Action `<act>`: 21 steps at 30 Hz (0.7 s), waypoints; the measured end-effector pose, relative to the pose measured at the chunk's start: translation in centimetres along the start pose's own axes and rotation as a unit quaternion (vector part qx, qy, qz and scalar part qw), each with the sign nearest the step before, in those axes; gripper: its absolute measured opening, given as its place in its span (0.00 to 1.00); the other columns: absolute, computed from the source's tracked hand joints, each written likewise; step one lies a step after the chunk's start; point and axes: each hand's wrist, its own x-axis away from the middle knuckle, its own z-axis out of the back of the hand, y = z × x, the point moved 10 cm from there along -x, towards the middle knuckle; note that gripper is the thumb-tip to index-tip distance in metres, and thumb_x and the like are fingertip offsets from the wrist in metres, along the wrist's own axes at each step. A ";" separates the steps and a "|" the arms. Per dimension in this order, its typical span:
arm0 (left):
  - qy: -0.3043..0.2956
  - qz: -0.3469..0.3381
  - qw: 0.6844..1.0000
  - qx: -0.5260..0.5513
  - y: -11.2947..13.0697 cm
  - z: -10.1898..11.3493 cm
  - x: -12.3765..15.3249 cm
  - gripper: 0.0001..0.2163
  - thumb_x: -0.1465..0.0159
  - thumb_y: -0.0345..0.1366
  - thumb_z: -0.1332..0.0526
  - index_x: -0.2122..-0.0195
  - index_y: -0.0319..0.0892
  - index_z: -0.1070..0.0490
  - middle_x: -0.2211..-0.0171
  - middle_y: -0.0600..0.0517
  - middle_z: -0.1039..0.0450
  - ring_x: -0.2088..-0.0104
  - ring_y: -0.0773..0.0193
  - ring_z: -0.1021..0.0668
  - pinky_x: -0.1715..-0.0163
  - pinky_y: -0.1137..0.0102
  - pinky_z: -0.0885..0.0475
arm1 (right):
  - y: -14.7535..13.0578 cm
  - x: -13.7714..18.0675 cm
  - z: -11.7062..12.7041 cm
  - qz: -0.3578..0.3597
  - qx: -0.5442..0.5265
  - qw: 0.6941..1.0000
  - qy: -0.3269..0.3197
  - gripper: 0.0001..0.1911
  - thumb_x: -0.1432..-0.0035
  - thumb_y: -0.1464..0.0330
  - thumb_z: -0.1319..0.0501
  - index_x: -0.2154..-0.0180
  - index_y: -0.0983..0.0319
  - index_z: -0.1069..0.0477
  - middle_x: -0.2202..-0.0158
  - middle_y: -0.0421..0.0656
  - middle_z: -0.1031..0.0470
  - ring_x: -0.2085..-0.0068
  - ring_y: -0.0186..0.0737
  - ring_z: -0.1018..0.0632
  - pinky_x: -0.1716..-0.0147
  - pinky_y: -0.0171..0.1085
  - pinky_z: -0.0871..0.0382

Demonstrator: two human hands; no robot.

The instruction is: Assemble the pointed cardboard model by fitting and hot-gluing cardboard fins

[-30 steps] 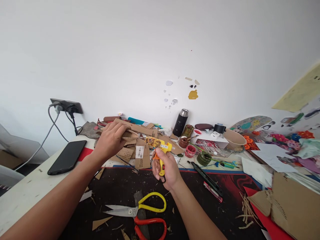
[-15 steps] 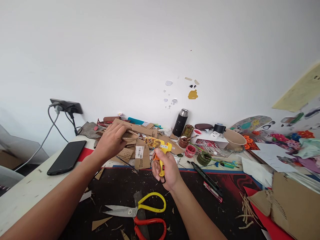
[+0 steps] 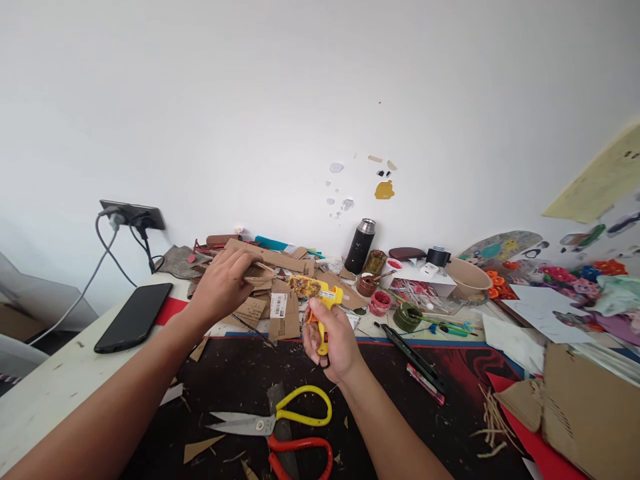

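In my right hand [image 3: 333, 337] is a yellow hot glue gun [image 3: 327, 303], fingers wrapped round its handle and orange trigger. Its front part is smeared with brown residue, and its nozzle points left toward my left hand [image 3: 225, 277]. The fingers of my left hand are pinched together on a thin brown strip [image 3: 263, 267], close to the nozzle; whether they touch I cannot tell. Cardboard scraps [image 3: 285, 310], one with a white label, lie beneath and behind. Scissors [image 3: 270, 423] with one yellow and one red handle lie on the dark mat [image 3: 385, 433] between my forearms.
A black phone [image 3: 134, 317] lies left, below a wall socket [image 3: 133, 213] with plugged-in cables. Behind stand a black flask [image 3: 360, 247] and open paint jars [image 3: 407, 317]. A dark green cutter [image 3: 413, 357] lies right of my hand, with cardboard [image 3: 590, 407] at the right edge.
The view has shifted very slightly. Both hands keep nearly the same place and grip, the glue gun still beside the strip.
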 end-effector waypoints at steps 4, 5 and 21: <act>0.001 -0.008 1.000 -0.009 0.2 0.1 0.0 0.13 0.37 0.27 0.41 0.52 0.45 0.31 0.58 0.43 0.21 0.53 0.45 0.21 0.52 0.55 0.27 | 0.1 0.0 0.1 -0.001 0.000 1.000 0.001 0.31 0.48 0.44 0.26 0.79 0.61 0.33 0.90 0.34 0.39 0.91 0.28 0.39 0.92 0.28 0.53; 0.002 -0.008 1.000 -0.010 0.2 0.1 0.0 0.13 0.36 0.27 0.41 0.52 0.45 0.31 0.58 0.43 0.21 0.53 0.45 0.21 0.52 0.55 0.27 | 0.1 0.0 0.1 0.000 -0.003 1.000 -0.001 0.31 0.48 0.44 0.26 0.79 0.61 0.33 0.90 0.34 0.39 0.91 0.28 0.39 0.92 0.28 0.52; 0.019 -0.014 1.000 0.005 0.5 0.2 0.2 0.14 0.37 0.26 0.41 0.50 0.44 0.31 0.56 0.42 0.20 0.53 0.44 0.20 0.54 0.56 0.26 | 0.3 0.1 -0.2 -0.002 -0.016 1.000 -0.012 0.31 0.47 0.44 0.27 0.78 0.61 0.33 0.90 0.33 0.40 0.91 0.29 0.40 0.93 0.28 0.55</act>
